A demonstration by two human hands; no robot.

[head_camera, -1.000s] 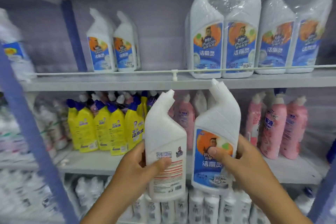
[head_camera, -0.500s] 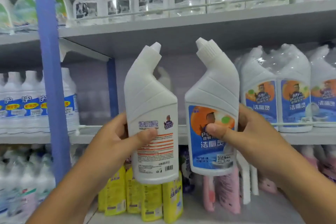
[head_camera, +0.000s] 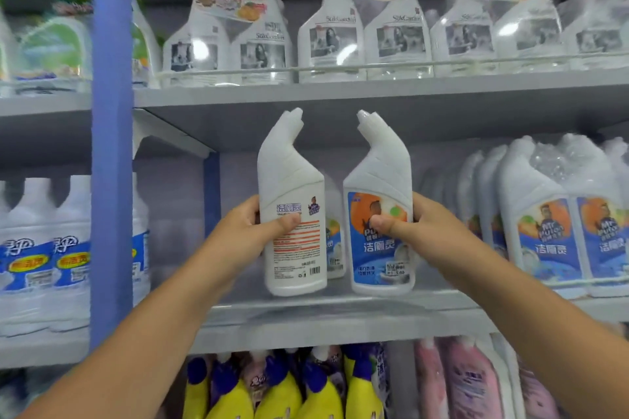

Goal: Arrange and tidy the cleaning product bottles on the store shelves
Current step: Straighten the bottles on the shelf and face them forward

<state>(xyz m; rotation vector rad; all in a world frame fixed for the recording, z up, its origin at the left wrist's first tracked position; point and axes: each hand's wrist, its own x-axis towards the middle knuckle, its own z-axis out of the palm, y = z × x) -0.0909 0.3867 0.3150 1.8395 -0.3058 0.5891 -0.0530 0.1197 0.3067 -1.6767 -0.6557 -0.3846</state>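
Each of the hands gripped one white bottle at mid-body, left hand (head_camera: 250,231) on the back-label bottle (head_camera: 292,214), right hand (head_camera: 420,231) on the blue-label bottle (head_camera: 379,214), both bottles just above the middle shelf (head_camera: 340,313). They looked rigid, smooth, fairly heavy; waist grips suited.

Both bare forearms reach up and forward from the lower corners, converging toward the centre. The left hand (head_camera: 253,231) is curled around the side of a white toilet cleaner bottle (head_camera: 292,207), thumb pressed flat across its back label, fingers hidden behind it. The right hand (head_camera: 422,228) grips a 2nd toilet cleaner bottle (head_camera: 379,214) the same way, thumb laid across the blue front label. The 2 wrists are level, well apart.
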